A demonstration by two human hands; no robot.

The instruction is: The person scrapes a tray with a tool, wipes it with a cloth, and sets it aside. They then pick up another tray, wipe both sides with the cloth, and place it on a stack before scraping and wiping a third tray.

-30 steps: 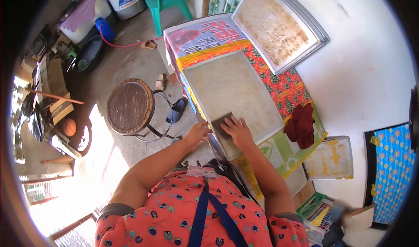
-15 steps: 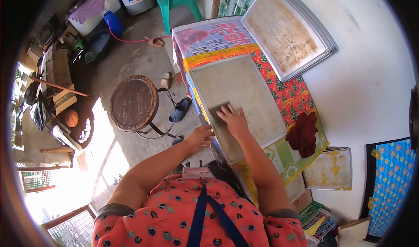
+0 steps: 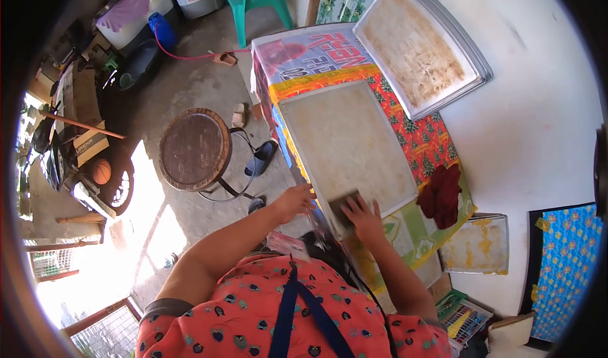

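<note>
My right hand [image 3: 364, 220] presses a dark flat scouring pad [image 3: 344, 207] onto the near end of a flat grey metal tray [image 3: 348, 136], its fingers over the pad. The tray lies on the covered table, its surface dull and streaked. My left hand [image 3: 295, 204] is at the table's left edge beside the tray. Its fingers are loosely bent and a little apart, with nothing seen in them. A dark red cloth [image 3: 439, 196] lies crumpled just right of the tray.
A stack of stained trays [image 3: 415, 48] leans on the wall at the table's far right. Left of the table stands a round wooden stool [image 3: 195, 149], with slippers [image 3: 261, 158] near it. Another tray [image 3: 475, 244] rests low by the wall.
My right hand has slid the scouring pad toward me and slightly right, to the near end of the tray. My left hand has shifted slightly, staying by the table edge.
</note>
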